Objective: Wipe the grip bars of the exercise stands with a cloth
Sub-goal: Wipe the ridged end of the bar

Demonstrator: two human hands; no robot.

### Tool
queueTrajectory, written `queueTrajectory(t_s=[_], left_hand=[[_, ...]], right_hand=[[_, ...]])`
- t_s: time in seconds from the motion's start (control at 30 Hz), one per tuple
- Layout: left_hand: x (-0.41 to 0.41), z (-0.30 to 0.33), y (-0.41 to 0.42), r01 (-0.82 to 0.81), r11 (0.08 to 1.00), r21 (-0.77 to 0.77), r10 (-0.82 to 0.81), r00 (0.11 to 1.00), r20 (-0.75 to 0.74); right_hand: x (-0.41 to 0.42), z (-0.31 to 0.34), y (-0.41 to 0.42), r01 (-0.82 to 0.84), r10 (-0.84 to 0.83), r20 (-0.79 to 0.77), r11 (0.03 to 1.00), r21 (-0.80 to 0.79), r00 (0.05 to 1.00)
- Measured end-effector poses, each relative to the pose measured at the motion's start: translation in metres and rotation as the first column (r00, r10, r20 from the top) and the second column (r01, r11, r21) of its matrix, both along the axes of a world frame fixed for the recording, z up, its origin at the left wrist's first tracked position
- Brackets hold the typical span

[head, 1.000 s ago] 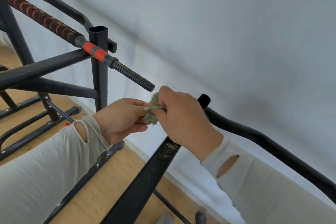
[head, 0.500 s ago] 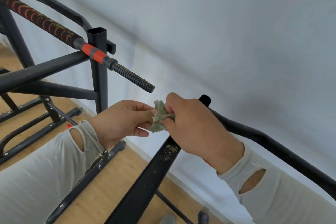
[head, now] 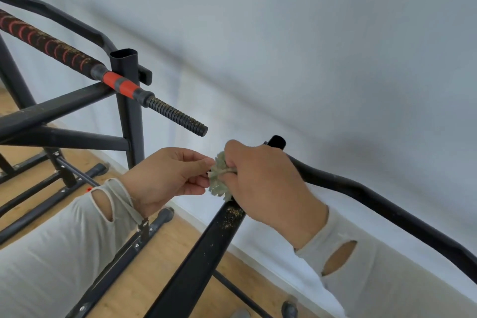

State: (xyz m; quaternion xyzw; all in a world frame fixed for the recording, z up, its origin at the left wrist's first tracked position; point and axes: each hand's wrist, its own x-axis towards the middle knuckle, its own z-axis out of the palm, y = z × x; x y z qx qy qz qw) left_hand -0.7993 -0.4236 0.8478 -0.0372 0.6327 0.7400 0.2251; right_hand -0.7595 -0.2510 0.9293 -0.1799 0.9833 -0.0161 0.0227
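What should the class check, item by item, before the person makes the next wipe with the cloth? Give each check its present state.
1. Cloth in hand: ok, bunched in the right hand.
2. Left hand helping: ok, its fingers pinch the cloth's edge.
3. Cloth spread out for wiping: not ok, it is crumpled into a small wad.
4. Debris on the near black bar: not ok, specks lie just below the cloth.
5. Red-and-black grip bar clean: not ok, grit shows along it and on its threaded end.
6. Cloth's wiping face clean: cannot tell.
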Motion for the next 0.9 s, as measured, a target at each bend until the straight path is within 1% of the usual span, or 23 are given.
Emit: queueTrajectory(t_s=[0.07,0.1,0.17,0.2,0.27,0.37,0.5,0.67,0.73,0.8,0.9], left_hand=[[0.001,-0.001,-0.001,0.000,0.998,0.055,-0.003,0.998,0.056],[0.001,-0.001,-0.002,-0.012,0.996,0.093,0.004,0.996,0.087],[0.002,-0.003,-0.003,-0.033,0.991,0.133,0.018,0.993,0.115],[0.002,-0.003,-0.003,-0.034,0.992,0.118,0.022,0.994,0.104],[0.002,-0.004,-0.002,-0.036,0.998,0.053,0.033,0.998,0.055],[0.003,-0.005,0.001,-0.072,0.997,-0.003,0.072,0.997,-0.004],[0.006,-0.004,0.003,-0.111,0.994,-0.018,0.110,0.994,-0.029],[0.010,-0.001,0.004,-0.136,0.990,-0.033,0.135,0.990,-0.043],[0.011,0.000,0.004,-0.136,0.990,-0.040,0.134,0.990,-0.041],[0.012,0.002,0.004,-0.126,0.991,-0.048,0.124,0.991,-0.043],[0.013,0.004,0.004,-0.104,0.993,-0.052,0.102,0.994,-0.036]], right_hand=[[-0.007,-0.012,-0.015,-0.023,0.018,-0.081,0.998,-0.059,0.997],[-0.010,-0.014,-0.020,-0.035,0.026,-0.089,0.994,-0.102,0.996],[-0.012,-0.014,-0.019,-0.031,0.025,-0.037,0.985,-0.169,0.999],[-0.011,-0.013,-0.016,-0.013,0.014,0.006,0.984,-0.178,1.000],[-0.007,-0.009,-0.008,0.020,-0.008,0.084,0.990,-0.138,0.996],[0.003,0.000,0.002,0.039,-0.031,0.142,0.998,-0.056,0.989],[0.017,0.007,0.012,0.020,-0.029,0.149,0.998,0.061,0.988],[0.019,0.017,0.027,0.062,-0.076,0.153,0.994,0.093,0.985],[0.016,0.018,0.028,0.066,-0.077,0.143,0.995,0.081,0.987],[0.014,0.012,0.023,0.062,-0.065,0.127,0.998,0.033,0.990],[0.006,-0.001,0.007,0.033,-0.032,0.034,0.998,-0.044,0.999]])
